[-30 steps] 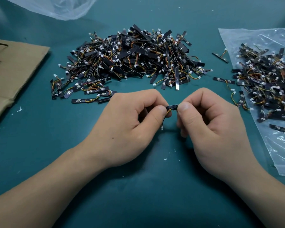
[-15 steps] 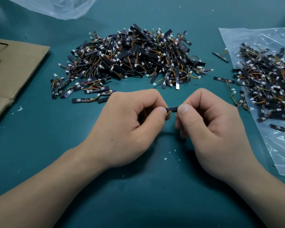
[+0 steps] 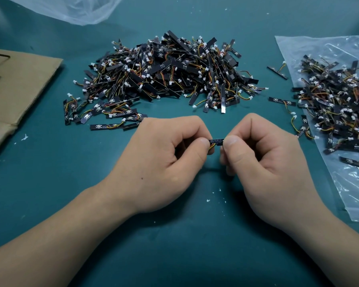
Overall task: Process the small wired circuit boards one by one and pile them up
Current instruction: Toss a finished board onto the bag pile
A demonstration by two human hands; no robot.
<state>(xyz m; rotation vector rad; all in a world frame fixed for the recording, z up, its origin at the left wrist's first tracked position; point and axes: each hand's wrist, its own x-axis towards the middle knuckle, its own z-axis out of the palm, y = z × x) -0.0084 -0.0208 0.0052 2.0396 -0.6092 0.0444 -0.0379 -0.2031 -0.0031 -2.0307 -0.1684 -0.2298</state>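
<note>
A small black circuit board (image 3: 216, 141) with orange and yellow wires is held level between my two hands over the teal mat. My left hand (image 3: 164, 158) pinches its left end between thumb and curled fingers. My right hand (image 3: 263, 160) pinches its right end the same way. Only the short middle stretch of the board shows; both ends are hidden by my fingertips. Behind my hands lies a big heap of the same wired boards (image 3: 166, 75).
A clear plastic bag (image 3: 356, 183) at the right carries a second heap of boards (image 3: 340, 104); three loose boards lie beside it (image 3: 281, 101). Brown cardboard (image 3: 19, 85) lies at the left, crumpled clear plastic (image 3: 71, 9) at the far top. White crumbs (image 3: 214, 195) dot the mat.
My hands have drawn slightly apart, so a little more of the board shows between my thumbs. Both pinches hold.
</note>
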